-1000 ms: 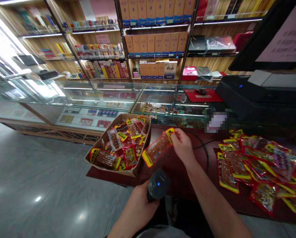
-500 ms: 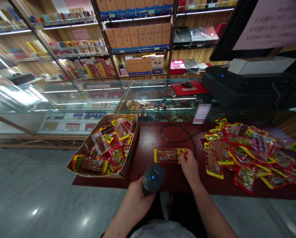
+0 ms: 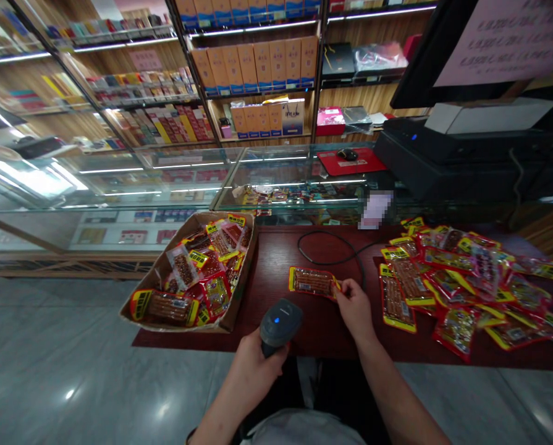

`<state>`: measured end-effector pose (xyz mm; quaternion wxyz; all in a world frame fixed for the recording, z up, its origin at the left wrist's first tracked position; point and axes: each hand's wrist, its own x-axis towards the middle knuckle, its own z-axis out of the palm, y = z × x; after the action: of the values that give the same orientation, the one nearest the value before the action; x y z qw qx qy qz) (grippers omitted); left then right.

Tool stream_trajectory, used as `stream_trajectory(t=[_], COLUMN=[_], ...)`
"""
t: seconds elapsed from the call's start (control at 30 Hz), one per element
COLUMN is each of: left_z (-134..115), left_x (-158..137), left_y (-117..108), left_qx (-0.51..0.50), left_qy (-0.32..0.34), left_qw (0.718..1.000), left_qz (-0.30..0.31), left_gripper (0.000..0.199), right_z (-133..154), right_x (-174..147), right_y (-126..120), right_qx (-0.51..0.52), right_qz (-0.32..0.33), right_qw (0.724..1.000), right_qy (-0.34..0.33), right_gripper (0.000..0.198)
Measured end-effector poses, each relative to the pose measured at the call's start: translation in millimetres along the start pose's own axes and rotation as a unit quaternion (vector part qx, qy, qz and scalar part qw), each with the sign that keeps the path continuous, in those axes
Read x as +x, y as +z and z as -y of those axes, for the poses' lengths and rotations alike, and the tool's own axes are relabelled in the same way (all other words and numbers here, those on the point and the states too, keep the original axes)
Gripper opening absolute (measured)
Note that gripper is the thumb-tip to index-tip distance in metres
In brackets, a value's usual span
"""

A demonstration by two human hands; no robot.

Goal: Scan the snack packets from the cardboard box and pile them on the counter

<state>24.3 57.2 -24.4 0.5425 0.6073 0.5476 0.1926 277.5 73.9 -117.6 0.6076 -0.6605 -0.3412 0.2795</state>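
Wrapped round its handle, my left hand [image 3: 256,369] grips a dark barcode scanner [image 3: 280,322] with a small blue light on its head. My right hand [image 3: 354,309] pinches the right end of a snack packet [image 3: 311,282], red and yellow with brown sticks inside. This packet is over the dark red tabletop [image 3: 276,247], just beyond the scanner's head. To the left, a cardboard box [image 3: 243,290] holds several similar packets. A loose heap of snack packets [image 3: 447,266] lies on the right of the table.
A black cable [image 3: 299,247] loops on the table behind the packet. Beyond it stands a glass display counter [image 3: 188,161], with a computer mouse [image 3: 348,154] on a red mat [image 3: 371,159]. At the right are a monitor [image 3: 424,55] and a black machine [image 3: 443,154]. Shelves of boxes line the back.
The packet's right end has tilted slightly down with my right hand. My left hand has moved the scanner a little to the left and up.
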Motion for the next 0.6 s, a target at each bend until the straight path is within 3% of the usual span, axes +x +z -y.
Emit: stream_trajectory(t=[0.4, 0.6], left_z=[1.4, 0.2], left_x=[-2.3, -0.7], left_y=[-0.1, 0.6], left_qx=[0.015, 0.01], left_qy=[0.0, -0.006], left_qw=[1.0, 1.0], left_qz=[0.011, 0.003], left_gripper=[0.008, 0.01], right_z=[0.3, -2.4], right_x=[0.3, 2.6], right_y=[-0.1, -0.7], right_qx=[-0.022, -0.015], right_qz=[-0.003, -0.004], right_qw=[1.0, 1.0], right_qy=[-0.005, -0.007], right_gripper=[0.03, 0.035])
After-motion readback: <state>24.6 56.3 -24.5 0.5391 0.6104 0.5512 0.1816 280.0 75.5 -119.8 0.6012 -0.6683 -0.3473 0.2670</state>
